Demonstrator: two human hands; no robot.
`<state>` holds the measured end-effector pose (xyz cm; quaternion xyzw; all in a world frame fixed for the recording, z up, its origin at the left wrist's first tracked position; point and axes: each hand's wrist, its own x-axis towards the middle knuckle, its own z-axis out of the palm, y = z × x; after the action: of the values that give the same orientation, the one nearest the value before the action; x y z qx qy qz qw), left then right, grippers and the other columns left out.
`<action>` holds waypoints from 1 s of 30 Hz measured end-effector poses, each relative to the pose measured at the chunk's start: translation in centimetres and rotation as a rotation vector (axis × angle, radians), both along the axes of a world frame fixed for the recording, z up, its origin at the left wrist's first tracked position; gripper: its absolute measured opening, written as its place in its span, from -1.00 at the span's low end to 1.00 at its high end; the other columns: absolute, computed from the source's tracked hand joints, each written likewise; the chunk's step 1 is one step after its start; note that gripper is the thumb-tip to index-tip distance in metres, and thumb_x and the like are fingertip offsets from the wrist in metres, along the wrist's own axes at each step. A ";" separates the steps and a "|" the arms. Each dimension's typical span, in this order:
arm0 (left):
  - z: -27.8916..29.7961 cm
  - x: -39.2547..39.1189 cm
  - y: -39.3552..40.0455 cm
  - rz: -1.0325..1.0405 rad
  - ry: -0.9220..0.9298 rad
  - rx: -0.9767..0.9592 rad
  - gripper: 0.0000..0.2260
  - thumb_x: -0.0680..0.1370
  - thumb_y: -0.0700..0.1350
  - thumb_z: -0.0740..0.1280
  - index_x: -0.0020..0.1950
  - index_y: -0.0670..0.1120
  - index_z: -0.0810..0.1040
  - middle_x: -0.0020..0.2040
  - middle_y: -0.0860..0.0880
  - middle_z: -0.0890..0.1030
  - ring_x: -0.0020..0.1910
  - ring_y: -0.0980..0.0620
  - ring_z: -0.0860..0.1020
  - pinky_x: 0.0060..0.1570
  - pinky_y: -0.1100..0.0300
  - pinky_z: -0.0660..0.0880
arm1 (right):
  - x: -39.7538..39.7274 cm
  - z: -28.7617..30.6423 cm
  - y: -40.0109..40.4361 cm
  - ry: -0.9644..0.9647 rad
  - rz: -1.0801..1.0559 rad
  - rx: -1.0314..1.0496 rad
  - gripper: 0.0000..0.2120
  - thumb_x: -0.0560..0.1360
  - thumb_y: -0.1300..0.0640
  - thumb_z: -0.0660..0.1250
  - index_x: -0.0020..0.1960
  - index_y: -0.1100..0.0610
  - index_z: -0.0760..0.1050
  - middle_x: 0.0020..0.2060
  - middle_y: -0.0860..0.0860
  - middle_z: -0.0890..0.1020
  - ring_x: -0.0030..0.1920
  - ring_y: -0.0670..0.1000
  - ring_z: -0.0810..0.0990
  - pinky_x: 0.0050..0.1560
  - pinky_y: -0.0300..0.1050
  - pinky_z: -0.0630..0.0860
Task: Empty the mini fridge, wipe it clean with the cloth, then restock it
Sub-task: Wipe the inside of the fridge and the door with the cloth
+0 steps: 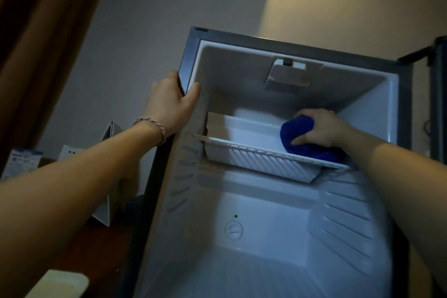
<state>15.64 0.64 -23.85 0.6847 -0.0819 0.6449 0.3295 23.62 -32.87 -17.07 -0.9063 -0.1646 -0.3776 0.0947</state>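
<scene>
Head view of the mini fridge (278, 201) with its door swung open at the right edge of the frame. The interior shows no food or drink, so the emptying stage appears complete; wiping is judged to be under way, and restocking is not yet begun. The right hand (321, 128) holds the bunched blue cloth (300, 139) at centre right, fingers curled over it (the grip closed around the fabric), pressing it onto the white shelf (254, 152) near the right inner wall. The left hand (171, 101), at centre left, clasps the fridge's left front edge, thumb inside the liner and fingers wrapped around the dark outer casing, apparently steadying the cabinet; a braided bracelet (154, 128) sits on that wrist. Judged still to be wiped: the rest of the shelf, the ribbed side walls, the lower compartment with its round drain fitting (234, 230) at lower centre, and the ceiling housing (287, 75) at upper centre. Surroundings: a brown curtain (43, 43) at upper left, a folded white card (108, 176) and a printed packet (21, 162) at left on a dark surface (96, 244), and a pale object (unidentifiable) at lower left. The shelf itself partly blocks access to the back wall beneath it.
</scene>
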 end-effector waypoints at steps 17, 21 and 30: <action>-0.2 1.1 0.0 -0.024 0.039 -0.003 -0.73 0.63 0.15 0.22 0.07 -0.05 0.41 -0.23 0.04 0.45 -0.30 0.13 0.42 -0.40 0.24 0.29 | 2.1 0.4 18.6 -0.130 0.165 -0.288 -0.29 0.32 -0.23 0.54 0.38 -0.03 0.42 0.30 0.07 0.54 0.29 0.18 0.49 0.17 -0.02 0.38; -0.1 0.8 0.3 -0.039 0.042 -0.004 -0.73 0.63 0.15 0.23 0.02 -0.06 0.42 -0.23 0.03 0.46 -0.31 0.12 0.42 -0.39 0.27 0.27 | 2.3 0.2 18.0 -0.161 0.146 -0.343 -0.28 0.33 -0.24 0.52 0.40 -0.10 0.38 0.25 0.06 0.49 0.24 0.20 0.49 0.15 0.02 0.41; 0.1 0.1 0.2 0.001 0.008 0.017 -0.72 0.63 0.11 0.25 -0.09 -0.08 0.36 -0.30 0.03 0.37 -0.31 0.05 0.34 -0.41 0.29 0.19 | 0.8 0.1 8.4 -0.095 -0.024 -0.319 -0.34 0.35 -0.18 0.53 0.36 -0.17 0.33 0.27 0.00 0.44 0.22 0.16 0.48 0.22 0.14 0.46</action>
<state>15.76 0.82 -23.77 0.6903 -0.0857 0.6414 0.3235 24.43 -24.51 -17.01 -0.8929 -0.2159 -0.3900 -0.0629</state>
